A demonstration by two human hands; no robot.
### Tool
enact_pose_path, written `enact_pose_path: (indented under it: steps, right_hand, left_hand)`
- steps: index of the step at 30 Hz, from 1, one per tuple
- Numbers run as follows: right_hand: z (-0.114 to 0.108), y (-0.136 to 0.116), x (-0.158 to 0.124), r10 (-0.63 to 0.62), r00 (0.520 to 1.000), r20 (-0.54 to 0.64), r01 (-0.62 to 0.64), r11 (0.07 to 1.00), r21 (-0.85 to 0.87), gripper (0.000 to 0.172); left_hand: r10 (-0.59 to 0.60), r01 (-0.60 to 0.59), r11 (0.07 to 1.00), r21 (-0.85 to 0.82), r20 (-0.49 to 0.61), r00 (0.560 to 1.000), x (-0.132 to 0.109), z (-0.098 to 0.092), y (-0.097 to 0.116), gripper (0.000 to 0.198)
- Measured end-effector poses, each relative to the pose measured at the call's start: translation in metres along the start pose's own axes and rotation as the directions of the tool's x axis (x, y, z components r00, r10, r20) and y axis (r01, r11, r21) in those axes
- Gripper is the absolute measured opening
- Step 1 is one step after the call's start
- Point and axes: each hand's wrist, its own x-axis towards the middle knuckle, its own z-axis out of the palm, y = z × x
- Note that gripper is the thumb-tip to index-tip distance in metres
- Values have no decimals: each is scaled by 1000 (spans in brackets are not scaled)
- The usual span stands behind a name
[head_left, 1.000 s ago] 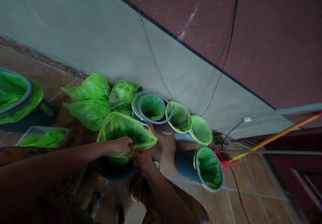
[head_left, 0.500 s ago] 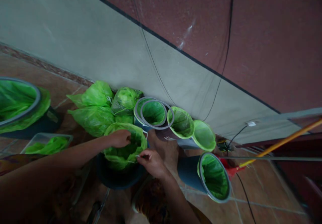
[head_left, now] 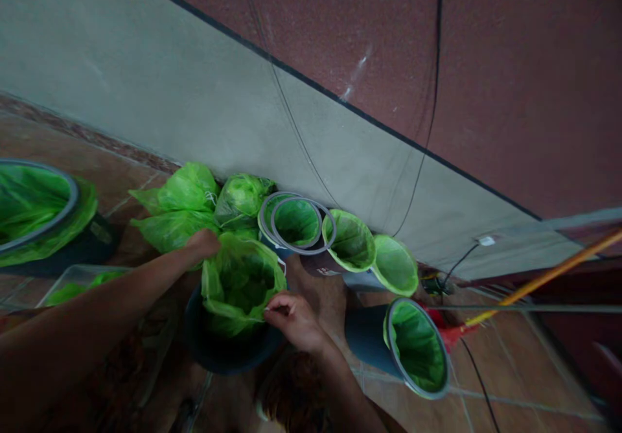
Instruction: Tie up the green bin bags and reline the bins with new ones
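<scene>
A thin green trash bag (head_left: 238,323) stands with its mouth wide in a dark blue trash bin (head_left: 233,362) in front of me; its contents look dim. My left hand (head_left: 204,244) grips the bag's far-left edge, its fingertips partly hidden. At the near-right edge, my right hand (head_left: 294,319) pinches the bag, where a small white bit, perhaps drawstring, shows between the fingers. A white loop lies on the bag's right rim. Tied green bags (head_left: 189,190) are piled just behind the bin.
Several lined bins stand along the wall (head_left: 194,96), one with a loose grey ring (head_left: 333,229). A lined bin (head_left: 374,332) leans at right, near a broom with an orange handle (head_left: 558,268). At left are a large lined bin (head_left: 92,238) and a clear tub (head_left: 72,274).
My left hand has moved from over the bag's mouth out to its far-left edge, and the mouth is wider. My right hand keeps its pinch. The view has shifted slightly.
</scene>
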Motion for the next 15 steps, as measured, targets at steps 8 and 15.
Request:
enact_pose_path:
  steps: [8,15]
  right_hand:
    - [-14,7,-5,85,984,154,-97,993,70,17]
    - [-25,18,5,226,964,-141,-266,789,-554,30]
  left_hand:
    - [-10,10,1000,0,-75,997,-16,-30,24,23]
    - [33,-36,999,-41,-52,998,-22,-21,24,23]
